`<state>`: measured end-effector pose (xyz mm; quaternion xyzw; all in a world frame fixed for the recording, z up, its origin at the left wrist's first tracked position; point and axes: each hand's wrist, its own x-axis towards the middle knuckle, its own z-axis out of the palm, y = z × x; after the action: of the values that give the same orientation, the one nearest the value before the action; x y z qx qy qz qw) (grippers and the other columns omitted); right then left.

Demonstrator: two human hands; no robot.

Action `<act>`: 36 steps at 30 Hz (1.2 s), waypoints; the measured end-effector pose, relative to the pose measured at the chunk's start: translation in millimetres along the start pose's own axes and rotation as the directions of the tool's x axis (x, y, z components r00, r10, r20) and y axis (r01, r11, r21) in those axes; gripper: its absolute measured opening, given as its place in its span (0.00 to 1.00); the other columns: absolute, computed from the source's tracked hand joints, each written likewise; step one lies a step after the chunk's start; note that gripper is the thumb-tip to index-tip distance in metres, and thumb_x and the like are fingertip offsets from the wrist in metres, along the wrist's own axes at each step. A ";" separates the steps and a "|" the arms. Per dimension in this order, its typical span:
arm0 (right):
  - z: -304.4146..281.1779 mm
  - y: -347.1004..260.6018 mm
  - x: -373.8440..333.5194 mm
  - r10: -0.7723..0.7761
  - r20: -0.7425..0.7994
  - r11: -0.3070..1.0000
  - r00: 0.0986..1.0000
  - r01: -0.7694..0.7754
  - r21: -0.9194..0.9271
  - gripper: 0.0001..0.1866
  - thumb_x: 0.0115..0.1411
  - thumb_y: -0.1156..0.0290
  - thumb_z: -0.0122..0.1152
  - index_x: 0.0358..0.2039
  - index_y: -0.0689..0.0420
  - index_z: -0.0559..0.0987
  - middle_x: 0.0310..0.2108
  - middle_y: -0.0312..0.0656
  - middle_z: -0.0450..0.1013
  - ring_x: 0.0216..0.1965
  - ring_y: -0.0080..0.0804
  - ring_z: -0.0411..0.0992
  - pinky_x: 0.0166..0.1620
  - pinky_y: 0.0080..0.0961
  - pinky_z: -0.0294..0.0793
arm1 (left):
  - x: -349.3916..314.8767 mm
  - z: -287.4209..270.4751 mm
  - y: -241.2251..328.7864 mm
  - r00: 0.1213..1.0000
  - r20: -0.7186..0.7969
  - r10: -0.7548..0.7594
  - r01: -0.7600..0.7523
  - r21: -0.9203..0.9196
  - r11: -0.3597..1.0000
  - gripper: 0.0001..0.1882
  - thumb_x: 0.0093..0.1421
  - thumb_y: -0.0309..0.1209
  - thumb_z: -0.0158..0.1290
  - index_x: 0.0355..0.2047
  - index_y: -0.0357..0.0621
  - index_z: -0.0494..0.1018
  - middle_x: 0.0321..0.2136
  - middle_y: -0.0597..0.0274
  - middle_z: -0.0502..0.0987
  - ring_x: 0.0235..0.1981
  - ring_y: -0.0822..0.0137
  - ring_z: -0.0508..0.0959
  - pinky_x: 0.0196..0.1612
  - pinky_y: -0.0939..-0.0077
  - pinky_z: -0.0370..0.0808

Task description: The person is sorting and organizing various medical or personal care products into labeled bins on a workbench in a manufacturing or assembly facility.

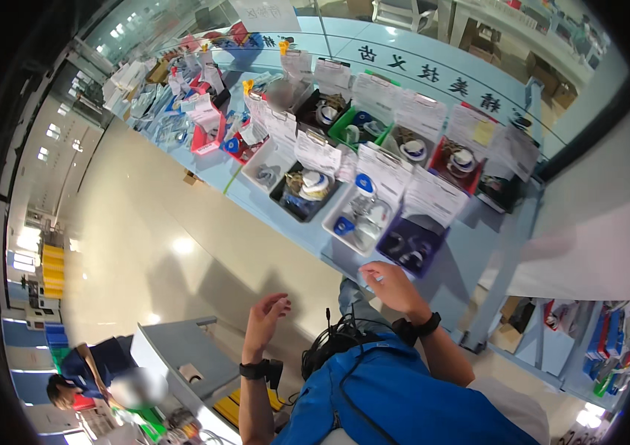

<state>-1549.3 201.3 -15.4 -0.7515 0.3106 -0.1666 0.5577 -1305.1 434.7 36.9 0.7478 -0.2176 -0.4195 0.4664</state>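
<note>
Off the table's near edge, my left hand [266, 317] hangs over the floor with its fingers loosely bent and nothing in them. My right hand [393, 288] is also without any object, its fingers apart, close to the near side of a purple bin [429, 256]. Dark parts lie in that bin, and a printed sheet on a clipboard [433, 196] leans over its back. To its left stands a white bin [327, 223] with blue-and-white parts and clear bags. Further left is a black bin [301, 212] holding a coiled cable and a white round part.
The long light-blue table [467, 278] carries several more bins, including a green bin [343, 132] and a red bin [207, 133], many with paper sheets. A grey cart [181, 345] stands at lower left, near another person [96, 371]. Shelves [552, 341] hold goods at right.
</note>
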 end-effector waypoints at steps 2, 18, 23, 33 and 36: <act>20.9 -3.9 48.7 0.026 0.002 0.999 1.000 -0.026 0.028 0.12 0.66 0.67 0.60 0.46 0.59 0.82 0.41 0.48 0.81 0.38 0.43 0.81 0.42 0.35 0.79 | 42.9 -19.3 1.1 0.998 0.016 -0.061 0.060 0.050 0.997 0.18 0.70 0.35 0.53 0.52 0.33 0.77 0.39 0.56 0.83 0.41 0.68 0.82 0.46 0.74 0.78; -72.9 -69.7 241.6 -0.326 -0.834 0.818 0.445 -0.310 -0.485 0.13 0.62 0.77 0.62 0.48 0.61 0.80 0.46 0.49 0.78 0.49 0.44 0.76 0.56 0.36 0.72 | 432.6 -97.7 184.6 0.893 0.292 0.344 -0.319 -0.131 0.939 0.17 0.69 0.29 0.54 0.55 0.34 0.74 0.42 0.59 0.82 0.41 0.70 0.81 0.46 0.76 0.77; -119.4 -21.8 240.8 0.247 -0.828 0.662 0.502 -0.712 -0.234 0.17 0.62 0.62 0.62 0.46 0.60 0.83 0.43 0.50 0.81 0.47 0.46 0.80 0.52 0.38 0.76 | 508.7 -96.6 215.6 0.734 0.067 0.676 -0.669 0.242 0.702 0.18 0.64 0.23 0.54 0.55 0.39 0.75 0.50 0.53 0.77 0.49 0.60 0.77 0.54 0.67 0.73; -195.4 131.6 207.7 0.560 -0.545 0.337 0.624 -0.772 -0.538 0.18 0.50 0.62 0.63 0.31 0.68 0.84 0.34 0.65 0.79 0.40 0.61 0.79 0.48 0.48 0.77 | 635.6 -99.5 263.8 0.457 0.048 0.888 -0.829 0.386 0.405 0.15 0.65 0.27 0.55 0.52 0.40 0.78 0.53 0.53 0.76 0.57 0.53 0.73 0.63 0.61 0.66; -166.9 125.4 259.8 0.709 -0.427 0.295 0.561 -0.786 -0.543 0.20 0.51 0.62 0.63 0.36 0.68 0.84 0.40 0.66 0.78 0.43 0.60 0.79 0.50 0.48 0.77 | 670.1 -146.0 279.2 0.796 0.031 0.604 -0.598 0.186 0.780 0.17 0.69 0.34 0.54 0.53 0.38 0.77 0.46 0.57 0.81 0.48 0.62 0.80 0.55 0.67 0.73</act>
<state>-1488.9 -114.0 -104.6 -0.6558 0.6896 0.2010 0.2322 -794.8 -101.7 29.4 0.6858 -0.4755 -0.2153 0.5072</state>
